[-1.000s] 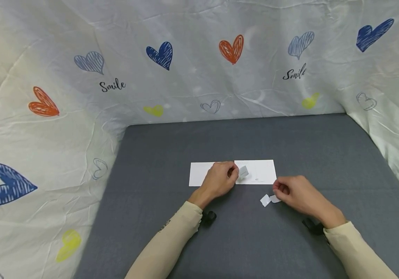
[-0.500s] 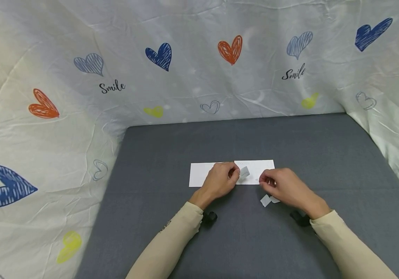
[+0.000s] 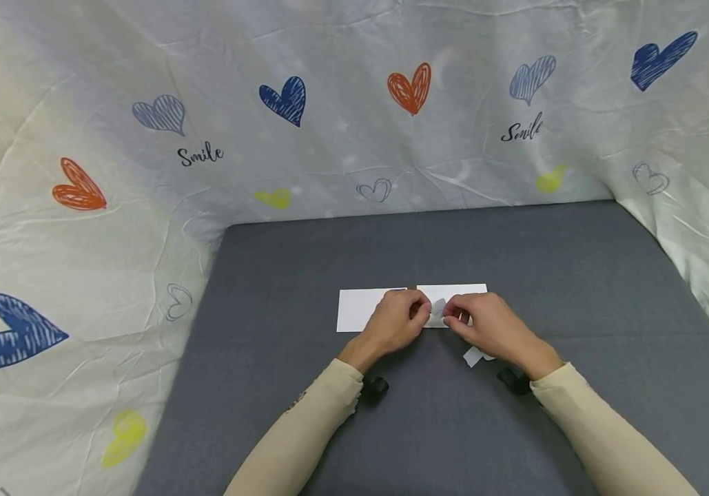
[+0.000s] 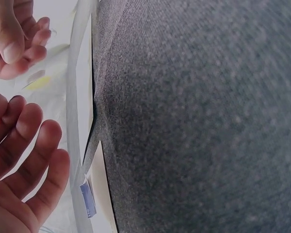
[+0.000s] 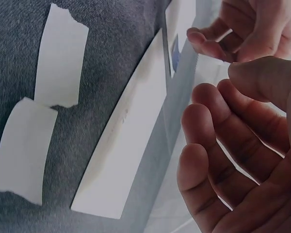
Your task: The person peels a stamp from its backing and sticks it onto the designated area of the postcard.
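Note:
In the head view my left hand (image 3: 396,315) pinches a small translucent pale strip, perhaps tape (image 3: 437,307), above the cards. From the right comes my right hand (image 3: 489,324), its thumb and fingertip at the strip's other end; in the right wrist view the strip (image 5: 213,58) spans the two hands. Beneath lie two flat white cards, a left card (image 3: 357,310) and a right card (image 3: 462,293), partly covered by the hands. A blue label (image 4: 88,200) shows at the left card in the left wrist view.
Two short white strips with ragged ends, an upper strip (image 5: 62,58) and a lower strip (image 5: 24,150), lie near the right hand on the grey tabletop (image 3: 329,248). A white curtain with printed hearts (image 3: 342,158) hangs behind the table.
My right hand has moved left and slightly up from beside the loose strips to the strip held by my left hand. The left hand has barely moved.

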Action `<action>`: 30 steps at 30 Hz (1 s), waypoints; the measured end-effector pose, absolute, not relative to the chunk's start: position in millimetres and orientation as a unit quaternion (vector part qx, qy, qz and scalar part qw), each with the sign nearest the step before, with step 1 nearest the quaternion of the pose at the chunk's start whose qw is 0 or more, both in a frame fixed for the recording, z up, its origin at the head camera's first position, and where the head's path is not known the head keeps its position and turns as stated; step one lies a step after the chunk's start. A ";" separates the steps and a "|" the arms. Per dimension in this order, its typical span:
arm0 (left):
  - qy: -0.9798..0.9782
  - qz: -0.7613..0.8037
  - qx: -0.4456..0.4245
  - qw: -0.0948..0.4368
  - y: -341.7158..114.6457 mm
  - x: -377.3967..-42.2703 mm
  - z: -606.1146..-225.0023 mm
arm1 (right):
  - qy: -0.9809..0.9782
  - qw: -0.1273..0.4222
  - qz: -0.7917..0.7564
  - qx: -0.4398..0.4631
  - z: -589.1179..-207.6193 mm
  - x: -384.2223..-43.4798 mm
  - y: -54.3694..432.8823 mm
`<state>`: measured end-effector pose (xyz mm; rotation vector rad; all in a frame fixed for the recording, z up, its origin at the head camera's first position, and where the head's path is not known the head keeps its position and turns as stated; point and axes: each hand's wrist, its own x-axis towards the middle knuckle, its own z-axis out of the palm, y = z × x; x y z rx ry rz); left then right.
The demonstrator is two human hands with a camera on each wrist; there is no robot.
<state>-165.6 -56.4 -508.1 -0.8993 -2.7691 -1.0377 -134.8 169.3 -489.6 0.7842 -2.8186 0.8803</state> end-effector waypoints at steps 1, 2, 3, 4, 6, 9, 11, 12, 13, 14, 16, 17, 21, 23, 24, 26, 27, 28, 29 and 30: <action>-0.895 -0.336 -0.292 0.023 -56.3 -165.8 -508.1 | -0.922 0.042 0.287 0.255 -490.3 -135.4 168.3; -0.894 -0.338 -0.293 0.022 -56.2 -165.8 -508.1 | -0.922 0.042 0.288 0.255 -490.9 -136.0 167.3; -0.894 -0.338 -0.294 0.020 -56.1 -165.9 -507.9 | -0.922 0.042 0.289 0.254 -491.5 -136.4 166.6; -0.893 -0.340 -0.295 0.019 -56.1 -165.9 -507.9 | -0.922 0.041 0.291 0.253 -491.9 -136.8 165.8; -0.890 -0.343 -0.298 0.015 -56.2 -166.1 -507.8 | -0.921 0.043 0.294 0.252 -492.4 -137.3 164.4; -0.886 -0.348 -0.305 0.009 -56.2 -166.2 -508.0 | -0.919 0.046 0.298 0.253 -493.0 -137.7 162.5; -0.884 -0.351 -0.309 0.006 -56.3 -166.1 -508.2 | -0.918 0.045 0.302 0.253 -493.8 -138.0 161.5; -0.882 -0.353 -0.312 0.005 -56.4 -166.0 -508.3 | -0.918 0.045 0.303 0.253 -494.4 -138.2 161.0; -0.880 -0.354 -0.316 0.004 -56.7 -165.9 -508.2 | -0.917 0.043 0.305 0.253 -494.8 -138.3 160.6; -0.879 -0.354 -0.319 0.003 -57.0 -165.8 -508.3 | -0.917 0.042 0.306 0.252 -495.2 -138.5 160.2; -0.875 -0.358 -0.327 0.001 -57.4 -165.5 -508.2 | -0.918 0.040 0.307 0.249 -495.7 -138.6 159.2; -0.873 -0.360 -0.330 0.000 -57.7 -165.2 -508.2 | -0.918 0.040 0.307 0.248 -495.9 -138.7 158.8; -0.870 -0.361 -0.335 -0.005 -57.9 -164.9 -508.7 | -0.921 0.041 0.302 0.243 -495.9 -137.8 157.9; -0.870 -0.362 -0.334 -0.005 -58.1 -164.7 -509.1 | -0.922 0.041 0.298 0.243 -495.9 -137.3 157.9; -0.871 -0.362 -0.333 -0.004 -58.3 -164.8 -509.6 | -0.923 0.040 0.298 0.242 -495.8 -137.1 158.0; -0.872 -0.361 -0.330 -0.001 -59.0 -164.9 -510.4 | -0.923 0.041 0.296 0.242 -496.0 -136.9 158.2; -0.873 -0.361 -0.327 0.001 -59.4 -165.0 -510.7 | -0.924 0.042 0.294 0.242 -496.1 -136.9 158.5; -0.875 -0.361 -0.322 0.003 -59.8 -165.1 -511.0 | -0.924 0.042 0.293 0.242 -496.3 -136.9 158.7; -0.877 -0.360 -0.317 0.006 -60.3 -165.2 -511.0 | -0.924 0.043 0.292 0.242 -496.7 -136.9 159.1; -0.880 -0.358 -0.311 0.009 -60.7 -165.4 -511.2 | -0.925 0.044 0.291 0.241 -496.9 -136.9 159.5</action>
